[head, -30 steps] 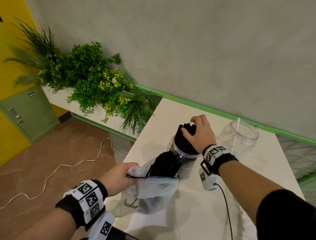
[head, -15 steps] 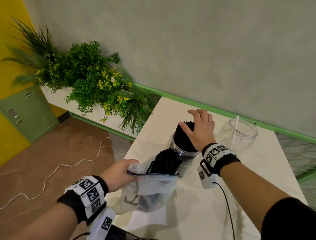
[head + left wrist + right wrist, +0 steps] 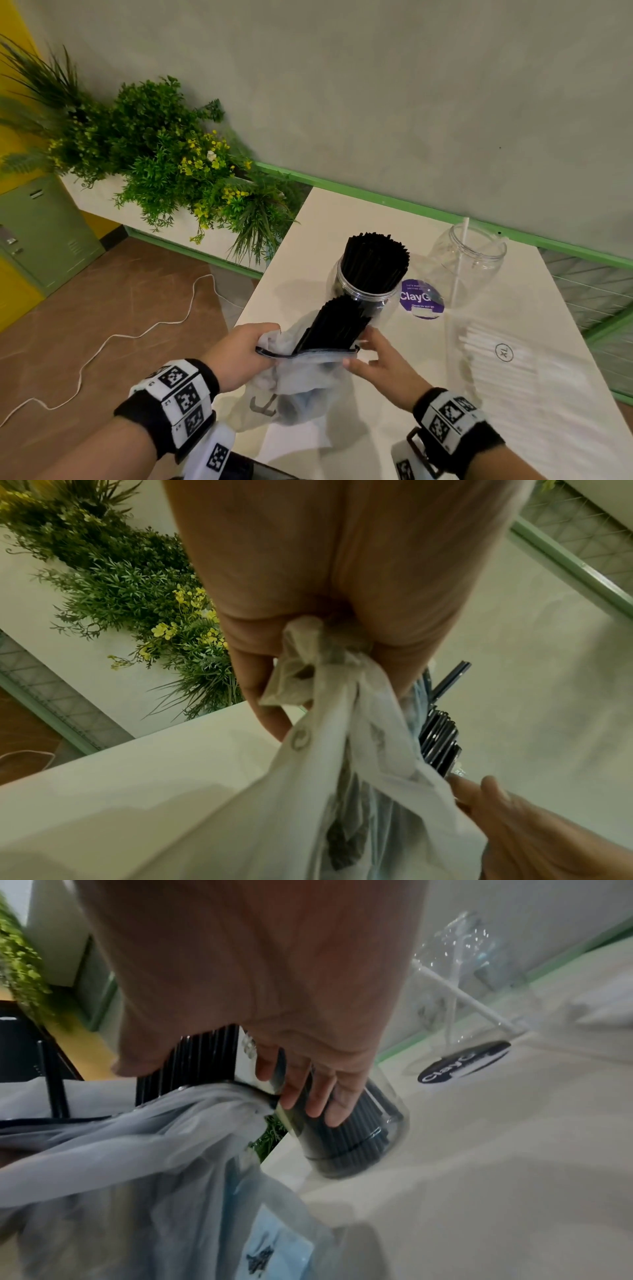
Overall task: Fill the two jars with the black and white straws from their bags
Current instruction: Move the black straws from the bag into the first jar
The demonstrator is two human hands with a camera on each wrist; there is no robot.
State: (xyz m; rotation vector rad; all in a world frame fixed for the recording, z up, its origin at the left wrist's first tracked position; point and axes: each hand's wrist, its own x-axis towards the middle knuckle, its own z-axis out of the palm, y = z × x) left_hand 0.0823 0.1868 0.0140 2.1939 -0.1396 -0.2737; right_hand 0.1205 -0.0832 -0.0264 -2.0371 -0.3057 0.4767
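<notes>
Two jars are seen: one (image 3: 359,291) packed with black straws (image 3: 375,262), one (image 3: 474,260) with a single white straw (image 3: 459,274). "ClayG" is read on a purple sticker (image 3: 421,299). The bag (image 3: 308,373) is gripped by the left hand (image 3: 239,356); the right hand (image 3: 380,363) is relaxed, fingers extended.

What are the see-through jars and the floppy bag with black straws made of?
The jars look like clear, glossy plastic, though glass is possible: you see straight through them. The bag seems thin, cloudy plastic film, since it crumples where the left hand grips it.

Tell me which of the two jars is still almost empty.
The far jar by the wall: it holds only a single white straw. The near jar, beside the bag, is packed with black straws.
</notes>
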